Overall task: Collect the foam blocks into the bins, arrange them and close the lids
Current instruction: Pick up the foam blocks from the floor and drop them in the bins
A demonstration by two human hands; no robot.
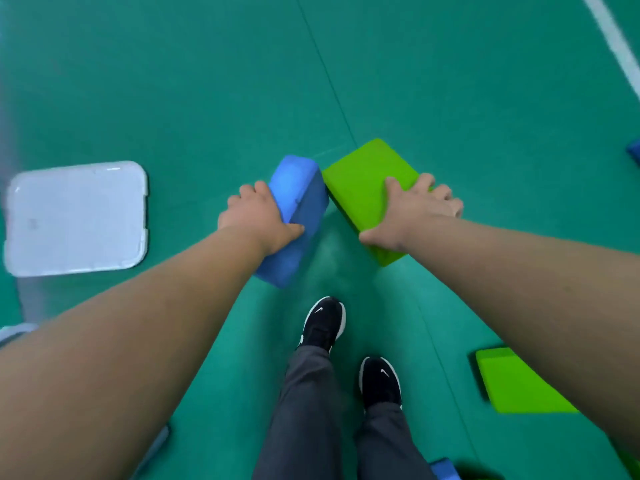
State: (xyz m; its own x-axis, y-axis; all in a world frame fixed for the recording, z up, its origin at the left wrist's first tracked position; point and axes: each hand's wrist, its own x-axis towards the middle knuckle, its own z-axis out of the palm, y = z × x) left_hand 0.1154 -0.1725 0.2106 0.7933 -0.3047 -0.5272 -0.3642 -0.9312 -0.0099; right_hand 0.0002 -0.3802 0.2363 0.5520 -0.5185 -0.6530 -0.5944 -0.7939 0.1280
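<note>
My left hand (258,216) grips a blue foam block (298,216), fingers over its far side and thumb on the near face. My right hand (412,209) grips a lime green foam block (363,181), thumb at its near corner and fingers curled over its right edge. Both blocks are held above the green floor, their far corners almost touching. A white bin lid (76,218) lies flat on the floor to the left. A second green block (516,382) lies on the floor at lower right, partly hidden by my right forearm.
My two feet in black shoes (325,323) stand below the blocks. Part of a blue block (445,469) shows at the bottom edge, another blue piece (634,150) at the right edge. A bin's pale edge (14,332) peeks out at left. A white floor line (613,39) runs top right.
</note>
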